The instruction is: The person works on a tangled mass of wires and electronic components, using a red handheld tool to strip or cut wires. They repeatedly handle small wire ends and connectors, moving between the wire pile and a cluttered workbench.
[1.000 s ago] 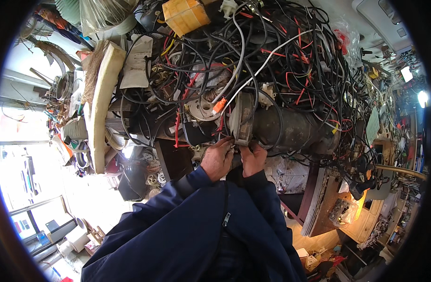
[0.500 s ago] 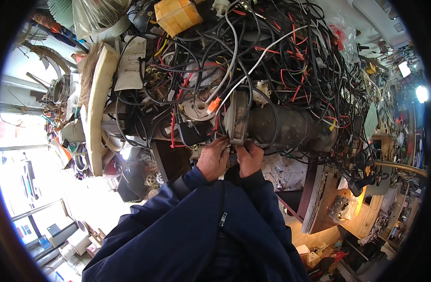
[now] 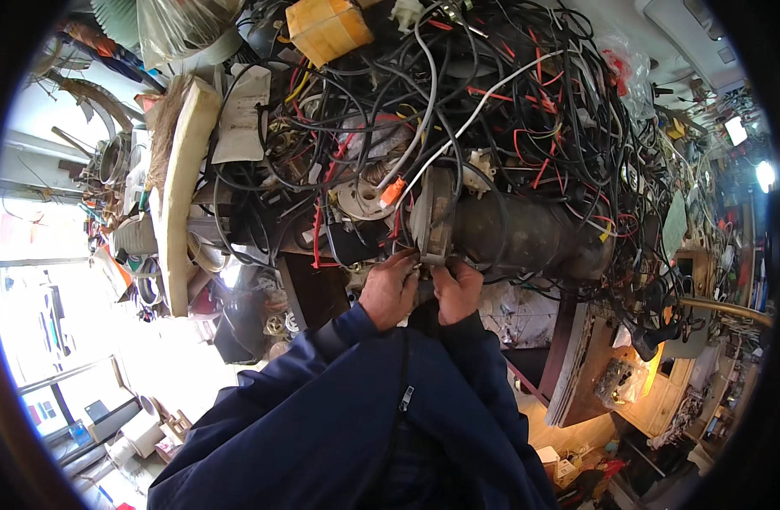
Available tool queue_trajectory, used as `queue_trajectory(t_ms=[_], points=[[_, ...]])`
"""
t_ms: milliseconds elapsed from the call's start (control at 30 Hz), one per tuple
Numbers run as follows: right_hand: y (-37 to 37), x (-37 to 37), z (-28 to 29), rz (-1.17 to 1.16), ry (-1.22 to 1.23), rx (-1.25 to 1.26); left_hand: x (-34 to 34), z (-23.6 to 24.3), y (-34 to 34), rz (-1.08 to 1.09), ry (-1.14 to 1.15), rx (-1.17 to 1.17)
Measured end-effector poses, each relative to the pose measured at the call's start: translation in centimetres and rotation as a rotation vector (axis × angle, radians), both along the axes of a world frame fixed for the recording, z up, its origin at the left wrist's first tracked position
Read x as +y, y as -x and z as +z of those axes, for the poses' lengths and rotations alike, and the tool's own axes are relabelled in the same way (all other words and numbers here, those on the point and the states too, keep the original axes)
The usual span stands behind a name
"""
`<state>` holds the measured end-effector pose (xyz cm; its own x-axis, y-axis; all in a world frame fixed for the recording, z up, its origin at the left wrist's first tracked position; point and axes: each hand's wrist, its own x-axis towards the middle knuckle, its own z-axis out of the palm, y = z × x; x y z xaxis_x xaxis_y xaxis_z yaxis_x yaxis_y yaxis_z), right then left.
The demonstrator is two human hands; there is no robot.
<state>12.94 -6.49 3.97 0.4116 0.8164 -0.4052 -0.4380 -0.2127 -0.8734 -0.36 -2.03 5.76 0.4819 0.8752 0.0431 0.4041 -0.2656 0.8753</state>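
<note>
A large dark metal cylinder point(image 3: 526, 234), which looks like a motor body, lies across the heap with a grey round flange point(image 3: 437, 217) at its left end. Both my hands meet at the flange's near lower edge. My left hand point(image 3: 387, 291) is closed, thumb and fingers pinched just left of that edge; what they hold is too small to make out. My right hand point(image 3: 458, 293) is closed too, its fingertips pressed up under the flange and partly hidden. A connector with an orange end point(image 3: 392, 192) and a pale disc-shaped part point(image 3: 358, 199) lie beyond my left hand.
Tangled black, red and white cables point(image 3: 492, 102) cover the back of the heap. A yellow-orange box point(image 3: 328, 31) sits on it at the far left. Left stands a long cream foam-like piece point(image 3: 189, 195). A board point(image 3: 584, 365) stands at right, near a brass-coloured rod point(image 3: 726, 308).
The whole scene has shifted slightly right in view. My hands stay at the flange's lower edge, with only small finger movement.
</note>
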Motion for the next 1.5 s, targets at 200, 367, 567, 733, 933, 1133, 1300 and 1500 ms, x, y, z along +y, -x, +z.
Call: queue_trajectory(t_ms=[200,367,567,733,933,1133,1300,1500], points=[[0.1,0.2,-0.1,-0.023,0.019,0.059,0.2,-0.1,0.1,-0.013,0.003,0.023],[0.0,0.5,-0.1,-0.014,-0.043,0.053,0.3,0.3,0.1,-0.014,0.004,0.017],[-0.2,0.5,-0.3,0.011,-0.006,0.063,0.2,0.6,0.0,0.002,0.026,-0.012],[-0.4,0.1,-0.5,0.025,0.025,0.053,0.3,0.4,0.0,-0.012,0.042,0.002],[-0.2,0.4,-1.1,-0.02,-0.03,0.033,0.5,0.4,0.0,-0.006,0.029,-0.003],[0.0,0.7,-0.5,-0.028,-0.045,0.005,0.4,0.8,-0.1,0.011,0.061,-0.041],[-0.4,0.4,-0.4,0.022,0.016,-0.038,0.6,0.6,-0.3,0.018,0.065,-0.041],[-0.4,0.4,0.5,0.037,-0.002,-0.033,0.6,0.7,-0.3,0.023,0.043,-0.035]])
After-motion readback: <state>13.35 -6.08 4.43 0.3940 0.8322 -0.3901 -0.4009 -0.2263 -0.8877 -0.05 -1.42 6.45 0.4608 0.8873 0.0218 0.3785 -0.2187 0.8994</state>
